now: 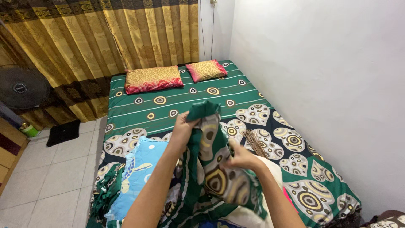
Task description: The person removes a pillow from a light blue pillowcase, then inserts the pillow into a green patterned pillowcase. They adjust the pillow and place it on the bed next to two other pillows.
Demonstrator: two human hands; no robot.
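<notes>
Single head-worn view, looking down and forward along the bed (177,105), hands (183,126) close below

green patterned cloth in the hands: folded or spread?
Neither: the green patterned cloth hangs bunched, left hand pinching its top, right hand gripping its middle.

A bed (185,105) with a green patterned sheet fills the middle of the frame. Two gold-and-pink pillows lie at its far end, the big pillow (153,79) left of the small pillow (206,70). A stick broom (256,143) lies on the sheet right of centre. A blue cloth (137,169) is heaped at lower left on the bed. Gold curtains (97,46) hang across the upper left. A fan (21,88) stands at the left edge, with a black mat (63,132) on the tiled floor (50,177) near it. A white wall (329,84) takes up the right side.
</notes>
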